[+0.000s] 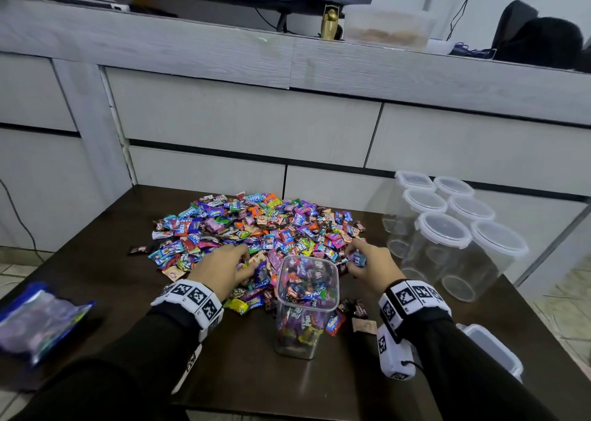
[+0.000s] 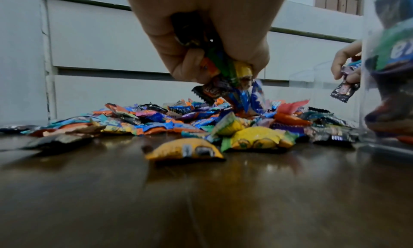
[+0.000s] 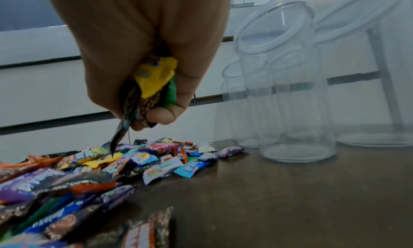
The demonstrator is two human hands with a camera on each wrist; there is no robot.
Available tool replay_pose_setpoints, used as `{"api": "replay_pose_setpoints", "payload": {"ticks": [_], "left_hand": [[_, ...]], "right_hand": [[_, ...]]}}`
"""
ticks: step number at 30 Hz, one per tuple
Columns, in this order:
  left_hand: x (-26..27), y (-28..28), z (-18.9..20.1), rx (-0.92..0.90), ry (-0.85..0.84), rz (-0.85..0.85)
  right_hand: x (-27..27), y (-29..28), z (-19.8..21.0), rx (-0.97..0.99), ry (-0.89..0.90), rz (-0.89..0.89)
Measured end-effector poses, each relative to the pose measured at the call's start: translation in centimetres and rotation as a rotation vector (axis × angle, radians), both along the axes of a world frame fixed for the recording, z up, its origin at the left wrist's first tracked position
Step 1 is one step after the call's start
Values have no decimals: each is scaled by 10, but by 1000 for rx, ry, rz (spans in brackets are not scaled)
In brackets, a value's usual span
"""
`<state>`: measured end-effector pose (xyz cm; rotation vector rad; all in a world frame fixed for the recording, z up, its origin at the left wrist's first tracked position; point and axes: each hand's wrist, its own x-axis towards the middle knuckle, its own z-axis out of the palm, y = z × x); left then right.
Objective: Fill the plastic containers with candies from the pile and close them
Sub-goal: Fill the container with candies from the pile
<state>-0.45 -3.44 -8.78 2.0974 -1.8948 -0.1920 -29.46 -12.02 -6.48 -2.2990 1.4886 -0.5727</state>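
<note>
Table (image 1: 96,260) holds candy pile (image 1: 262,225) at 12 o'clock of near-full open jar (image 1: 305,296), left hand (image 1: 220,268) and right hand (image 1: 372,265) each clamped on wrappers; overstuffed fistfuls may spill or tip jar, lid (image 1: 494,347) at 4 o'clock.

Open container (image 1: 306,296) between hands, pile (image 1: 259,225) behind.

Head looks down; wrists low, close, sharing candy pile (image 1: 256,225).
</note>
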Motion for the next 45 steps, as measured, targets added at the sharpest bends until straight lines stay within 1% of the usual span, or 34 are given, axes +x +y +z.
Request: {"api": "replay_pose_setpoints", "payload": {"ticks": [5,10,13,16,18,20,22,27,30,34,42,45], "left_hand": [[-1,5,18,-121,75,-7],[-11,8,48,-288,302,26],[-24,9,75,-419,431,28],[-41,12,100,-489,512,-46],[-55,17,111,-493,520,-112],[-69,22,115,-440,499,-206],[-81,26,111,-390,430,-296],[-94,29,90,-311,146,-491],[-95,28,83,-270,19,-530],[-98,26,82,-247,-32,-529],[-99,28,84,-178,-1,-537],[-100,28,87,-138,-59,-565]], "right_hand": [[-3,9,10,4,-15,3],[-1,16,22,-27,-36,-27],[1,19,32,-46,-93,-8],[4,23,41,-81,-123,19],[6,26,47,-121,-136,32],[8,28,52,-149,-169,36],[9,29,58,-171,-205,31],[8,33,71,-193,-260,31],[7,36,73,-188,-264,56],[7,38,68,-185,-278,83],[11,38,65,-188,-272,97],[12,37,66,-201,-274,95]]}}
